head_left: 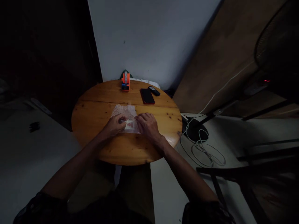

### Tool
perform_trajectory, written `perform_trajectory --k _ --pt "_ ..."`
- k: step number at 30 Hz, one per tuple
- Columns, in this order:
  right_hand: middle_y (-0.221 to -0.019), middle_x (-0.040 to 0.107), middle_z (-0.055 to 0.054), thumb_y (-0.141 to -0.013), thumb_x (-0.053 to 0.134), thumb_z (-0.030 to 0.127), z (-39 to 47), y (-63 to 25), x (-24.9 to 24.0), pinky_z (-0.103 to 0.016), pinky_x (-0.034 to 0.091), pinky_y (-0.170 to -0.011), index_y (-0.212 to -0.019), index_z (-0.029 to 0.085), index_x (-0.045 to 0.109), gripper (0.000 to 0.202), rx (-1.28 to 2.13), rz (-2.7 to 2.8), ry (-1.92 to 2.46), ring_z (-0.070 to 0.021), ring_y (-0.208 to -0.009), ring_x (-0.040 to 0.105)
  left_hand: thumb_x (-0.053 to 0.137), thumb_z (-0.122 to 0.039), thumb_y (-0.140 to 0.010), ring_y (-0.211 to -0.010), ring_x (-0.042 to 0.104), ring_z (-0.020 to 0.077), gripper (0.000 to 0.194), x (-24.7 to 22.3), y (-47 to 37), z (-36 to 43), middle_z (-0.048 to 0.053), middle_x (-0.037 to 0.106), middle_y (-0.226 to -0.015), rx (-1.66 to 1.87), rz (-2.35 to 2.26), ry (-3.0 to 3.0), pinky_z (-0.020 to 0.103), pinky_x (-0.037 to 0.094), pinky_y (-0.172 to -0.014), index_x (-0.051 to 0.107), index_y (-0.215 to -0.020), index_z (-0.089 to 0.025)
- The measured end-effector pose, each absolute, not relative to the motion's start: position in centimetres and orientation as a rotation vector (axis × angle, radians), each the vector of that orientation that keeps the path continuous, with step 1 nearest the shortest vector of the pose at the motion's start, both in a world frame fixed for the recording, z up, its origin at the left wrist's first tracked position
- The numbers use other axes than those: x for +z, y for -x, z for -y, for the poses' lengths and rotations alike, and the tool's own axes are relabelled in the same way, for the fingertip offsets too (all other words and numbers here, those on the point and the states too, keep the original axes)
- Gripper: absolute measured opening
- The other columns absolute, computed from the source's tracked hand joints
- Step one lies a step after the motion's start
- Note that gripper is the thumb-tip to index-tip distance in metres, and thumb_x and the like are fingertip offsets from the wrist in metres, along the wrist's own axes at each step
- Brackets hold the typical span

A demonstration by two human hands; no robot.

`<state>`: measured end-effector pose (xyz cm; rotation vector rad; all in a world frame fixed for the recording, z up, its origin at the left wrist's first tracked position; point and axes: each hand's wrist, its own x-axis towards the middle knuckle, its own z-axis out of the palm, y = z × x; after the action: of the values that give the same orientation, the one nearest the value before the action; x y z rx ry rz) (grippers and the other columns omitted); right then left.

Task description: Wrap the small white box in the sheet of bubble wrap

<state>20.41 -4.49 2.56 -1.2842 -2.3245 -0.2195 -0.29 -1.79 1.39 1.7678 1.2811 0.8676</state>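
A sheet of clear bubble wrap [119,110] lies on the round wooden table [93,115]. On it, between my hands, is a small pale packet [130,125] with reddish print. My left hand [116,123] is closed, with thumb and fingertips pinched at the packet's left side. At the right edge of the packet and wrap, my right hand [147,124] has its fingers bent together; what its fingertips hold is too small to make out.
An orange tape dispenser [125,82] stands near the table's back edge. Right of it lie a dark phone [147,96] and a smaller black handset [154,91]. A wall rises behind. Coiled white cable [205,146] and a stand base [197,130] are on the floor at right.
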Motion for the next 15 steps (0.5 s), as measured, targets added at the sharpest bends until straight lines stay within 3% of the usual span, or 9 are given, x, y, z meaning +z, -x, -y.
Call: perform_trajectory --k 6,10,15 --pt "-0.114 0.07 -0.011 -0.1 0.053 0.03 6.1 -19.6 3.7 -0.041 0.032 -0.088 -0.119 0.017 0.066 0.027 -0.279 2.626 1.164 -0.0252 -0.099 0.056 0.059 -0.032 -0.069 -0.086 0.065 0.0201 0.035 1.4 0.7 1.7 0.005 0.072 -0.097 0.867 -1.289 -1.754 0.031 0.052 -0.077 0.069 -0.099 -0.017" --pt "-0.115 0.068 -0.012 -0.101 0.05 0.028 6.7 -18.7 4.5 -0.045 0.031 -0.096 -0.13 0.019 0.06 0.032 -0.329 2.698 1.247 -0.0262 -0.1 0.056 0.063 -0.042 -0.071 -0.078 0.062 0.0191 0.04 1.7 2.8 2.1 0.002 0.068 -0.086 0.815 -1.347 -1.709 0.029 0.05 -0.07 0.068 -0.101 -0.016" --pt "-0.11 0.069 -0.012 -0.1 0.054 0.03 6.1 -17.8 5.1 -0.051 0.023 -0.11 -0.118 0.019 0.066 0.024 -0.406 2.729 1.218 -0.0291 -0.112 0.051 0.059 -0.037 -0.069 -0.066 0.055 0.0167 0.039 1.4 4.9 2.3 -0.001 0.06 -0.073 0.807 -1.499 -1.707 0.026 0.041 -0.059 0.069 -0.1 -0.016"
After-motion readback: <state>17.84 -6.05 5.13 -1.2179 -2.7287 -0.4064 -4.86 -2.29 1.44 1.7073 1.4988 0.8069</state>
